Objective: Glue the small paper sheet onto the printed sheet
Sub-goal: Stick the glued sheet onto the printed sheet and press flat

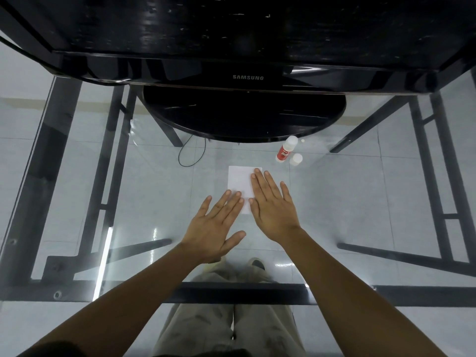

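A white paper sheet [239,180] lies flat on the glass table [347,202], below the monitor. My right hand [270,202] rests flat on the sheet's right half, fingers spread. My left hand [216,225] lies flat too, its fingertips on the sheet's lower left corner. Both hands hold nothing. I cannot tell a small sheet from a printed one; only one white surface shows. A glue stick [286,149] with a red label lies uncapped at the upper right of the paper, its white cap [296,159] standing beside it.
A black Samsung monitor [247,60] on a round base [242,117] fills the far side of the table. A thin black cable [190,155] loops under the glass. Black table frame bars run left, right and along the near edge [231,292]. My legs show below.
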Motion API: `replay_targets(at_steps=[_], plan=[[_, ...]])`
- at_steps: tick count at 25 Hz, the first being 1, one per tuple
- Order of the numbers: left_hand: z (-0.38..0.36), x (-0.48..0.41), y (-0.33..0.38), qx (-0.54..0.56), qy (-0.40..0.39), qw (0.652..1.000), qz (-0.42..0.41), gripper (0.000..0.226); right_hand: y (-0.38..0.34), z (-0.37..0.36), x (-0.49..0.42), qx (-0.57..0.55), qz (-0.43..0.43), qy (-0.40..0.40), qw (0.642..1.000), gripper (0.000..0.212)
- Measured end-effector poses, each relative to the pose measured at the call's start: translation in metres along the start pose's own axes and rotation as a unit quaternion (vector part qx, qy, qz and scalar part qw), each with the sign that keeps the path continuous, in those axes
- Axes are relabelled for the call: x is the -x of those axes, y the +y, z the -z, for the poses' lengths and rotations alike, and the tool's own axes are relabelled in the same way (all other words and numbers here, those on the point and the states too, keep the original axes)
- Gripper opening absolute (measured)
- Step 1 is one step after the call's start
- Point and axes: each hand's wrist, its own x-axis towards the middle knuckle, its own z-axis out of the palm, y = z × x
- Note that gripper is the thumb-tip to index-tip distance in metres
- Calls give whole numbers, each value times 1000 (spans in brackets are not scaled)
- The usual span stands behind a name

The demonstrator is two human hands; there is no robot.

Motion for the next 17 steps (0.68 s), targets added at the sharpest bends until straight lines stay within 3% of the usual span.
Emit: replay_targets(at_steps=[5, 9, 12, 17], plan=[[2, 7, -3, 34, 27, 997, 61, 67, 1, -2, 0, 0, -2, 9, 1000, 58], [2, -1, 0, 22, 15, 1000, 14, 65, 1, -3, -1, 0, -3, 12, 1000, 58], [6, -10, -16, 25, 14, 998, 57, 62, 0, -3, 0, -1, -6, 15, 1000, 58], [6, -16, -20, -23, 10, 1000, 11, 56, 0, -2, 1, -4, -3, 16, 1000, 57]])
